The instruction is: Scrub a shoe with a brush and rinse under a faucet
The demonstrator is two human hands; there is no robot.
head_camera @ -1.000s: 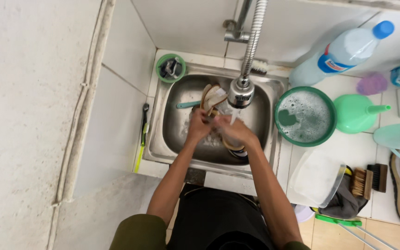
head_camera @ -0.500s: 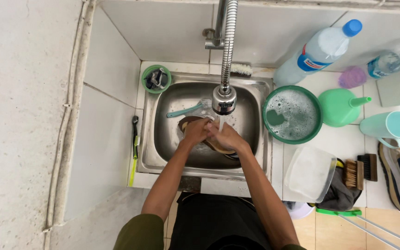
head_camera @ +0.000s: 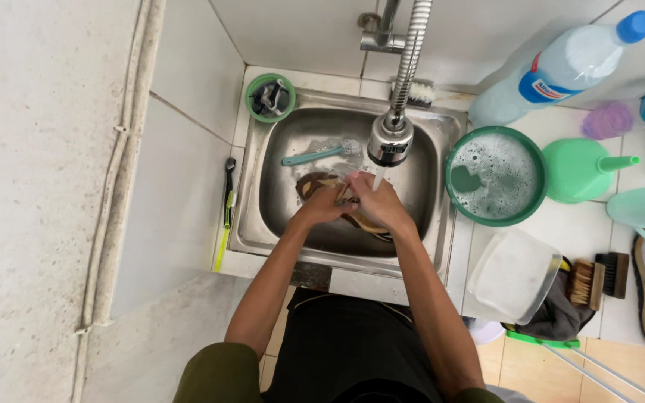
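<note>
— Both hands make the grip: the left hand (head_camera: 321,203) and the right hand (head_camera: 379,203) are closed together on a brown, flat-soled sandal with tan straps (head_camera: 315,184), fingers wrapped over it, so neither hand is free.

— Where does the sandal sit?

— Inside the square stainless-steel sink (head_camera: 293,142), low in the basin, just under the chrome spray head of the flexible tap (head_camera: 390,140). A thin stream of water falls from the spray head onto the knuckles of the right hand.

— So which step is this?

— I judge it to be washing or rinsing by hand: the sandal is held beneath the stream and rubbed between the palms. The teal long-handled brush (head_camera: 321,154) lies loose in the sink, just behind the hands and untouched.

— And anything soapy?

— To the right of the sink stands a round green basin of foamy water (head_camera: 496,176), and beyond it a green plastic scoop with a handle (head_camera: 585,169). A small green cup holding dark bits (head_camera: 269,97) sits at the sink's back left corner.

— What would the following move call for?

— In my judgement, one hand must let go while the other keeps the wet, slippery sandal firmly pinned, whether to reach the brush or turn the sole up to the water.
</note>
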